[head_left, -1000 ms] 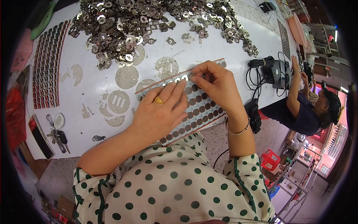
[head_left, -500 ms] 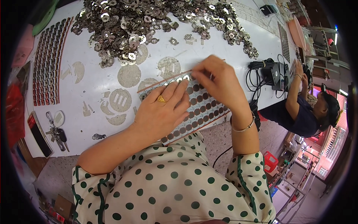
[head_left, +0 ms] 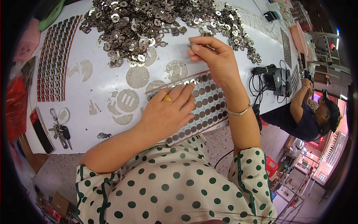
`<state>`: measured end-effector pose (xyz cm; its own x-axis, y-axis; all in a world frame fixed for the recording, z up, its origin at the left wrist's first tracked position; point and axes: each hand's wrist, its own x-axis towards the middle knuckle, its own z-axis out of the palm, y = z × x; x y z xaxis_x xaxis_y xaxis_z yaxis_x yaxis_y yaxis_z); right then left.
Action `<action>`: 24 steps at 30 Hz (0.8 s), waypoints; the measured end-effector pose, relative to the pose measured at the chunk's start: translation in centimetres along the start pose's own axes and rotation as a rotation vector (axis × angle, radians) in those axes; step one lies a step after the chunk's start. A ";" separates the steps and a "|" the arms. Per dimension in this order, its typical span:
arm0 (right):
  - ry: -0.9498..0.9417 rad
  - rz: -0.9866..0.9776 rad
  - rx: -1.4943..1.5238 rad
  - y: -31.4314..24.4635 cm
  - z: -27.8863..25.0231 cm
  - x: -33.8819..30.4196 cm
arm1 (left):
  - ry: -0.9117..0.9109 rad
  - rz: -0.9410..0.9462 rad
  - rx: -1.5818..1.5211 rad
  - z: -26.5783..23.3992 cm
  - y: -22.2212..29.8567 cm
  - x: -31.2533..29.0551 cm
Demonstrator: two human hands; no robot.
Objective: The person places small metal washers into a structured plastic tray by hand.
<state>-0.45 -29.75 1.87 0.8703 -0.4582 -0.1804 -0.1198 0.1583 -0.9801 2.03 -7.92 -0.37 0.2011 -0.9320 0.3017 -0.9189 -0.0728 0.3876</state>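
While the left hand (head_left: 166, 114) lies flat, open, pinning the dotted sheet (head_left: 201, 108), we judge the right hand (head_left: 212, 56), pinching a small metal disc (head_left: 191, 45), must next seat it on a vacant dot.

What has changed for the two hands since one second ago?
The right hand lifted off the sheet of dark round stickers and moved up toward the pile of small silver metal pieces, fingertips pinched together. The left hand stayed flat on the sheet, which did not move.
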 end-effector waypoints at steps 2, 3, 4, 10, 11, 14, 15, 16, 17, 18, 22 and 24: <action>0.000 0.051 0.058 -0.4 -0.5 -0.9 | 0.022 -0.009 -0.074 -0.2 -0.3 0.1; -0.052 0.095 0.187 -0.4 -0.9 -1.4 | 0.042 -0.014 -0.146 -0.4 -0.6 0.2; -0.106 0.139 0.316 -0.4 -1.0 -1.8 | 0.042 -0.013 -0.145 -0.5 -1.0 0.2; -0.229 0.095 0.017 -0.4 0.0 -4.1 | 0.313 -0.465 -0.982 -2.0 -2.4 1.2; -0.280 0.078 -0.018 -0.6 0.1 -4.4 | 0.290 -0.512 -1.141 -1.7 -2.9 1.1; -0.271 0.038 -0.100 -1.4 1.3 -5.2 | 0.242 -0.585 -1.387 -1.4 -3.8 1.0; -0.272 0.036 -0.098 -1.2 1.5 -5.4 | 0.217 -0.608 -1.479 -1.5 -3.9 1.0; -0.212 -0.043 -0.158 -1.0 1.7 -5.5 | 0.217 -0.607 -1.477 -1.7 -3.9 1.0; -0.150 -0.123 -0.219 -0.8 2.0 -5.6 | 0.181 -0.636 -1.512 -2.1 -3.9 1.1; -0.152 -0.124 -0.219 -0.8 2.2 -5.6 | 0.146 -0.666 -1.547 -2.4 -4.0 1.1; -0.157 -0.364 -0.407 -1.2 3.3 -6.1 | 0.185 -0.681 -1.887 -1.9 -4.5 0.7; -0.167 -0.402 -0.499 -1.5 3.6 -6.3 | 0.189 -0.670 -2.014 -2.0 -4.5 0.7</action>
<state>-4.02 -23.95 4.80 0.9510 -0.2488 0.1835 0.0581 -0.4392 -0.8965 7.04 -7.57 -0.13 0.4022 -0.8857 -0.2318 0.7912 0.2089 0.5747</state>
